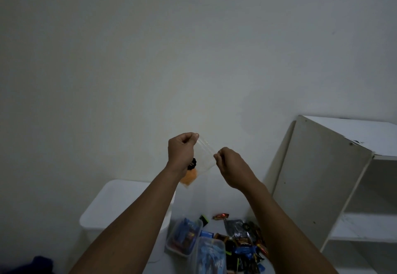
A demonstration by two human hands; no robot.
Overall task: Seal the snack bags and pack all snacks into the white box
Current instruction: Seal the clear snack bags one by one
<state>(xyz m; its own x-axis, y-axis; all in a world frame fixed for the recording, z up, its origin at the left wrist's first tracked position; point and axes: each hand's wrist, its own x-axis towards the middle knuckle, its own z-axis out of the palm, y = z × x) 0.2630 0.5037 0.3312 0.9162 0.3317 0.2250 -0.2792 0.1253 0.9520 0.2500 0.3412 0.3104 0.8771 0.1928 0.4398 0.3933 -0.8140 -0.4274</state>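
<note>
Both arms reach up in front of a plain pale wall point(150, 58). Between them hangs a clear snack bag point(205, 157), held by its top edge well above the other things. The left hand point(182, 151) pinches the bag's upper left corner between thumb and curled fingers. The right hand point(231, 166) pinches the other end of the same edge, its fingers folded in. The bag is so clear that its sides are hard to trace, and I cannot tell whether its strip is pressed closed. At its lower left corner sit an orange snack point(190, 177) and a small black packet point(191, 163), both partly hidden behind the left wrist.

Below, the white box point(111, 205) stands at the left, its right side covered by the left forearm. Whether it is lidded is unclear. Beside it is a clear tub point(184, 237) of wrapped snacks, and just in front of that a bluish clear bag point(209, 256), cut off by the bottom edge. A dark heap of loose snack packets point(242, 241) lies to the right, partly behind the right forearm, their labels too dim to read. A small red sweet point(220, 216) lies apart behind it. A white shelf unit point(322, 177) stands at the right, cut off by the frame. A dark blue shape point(40, 263) shows at the bottom left, too dark to make out.
</note>
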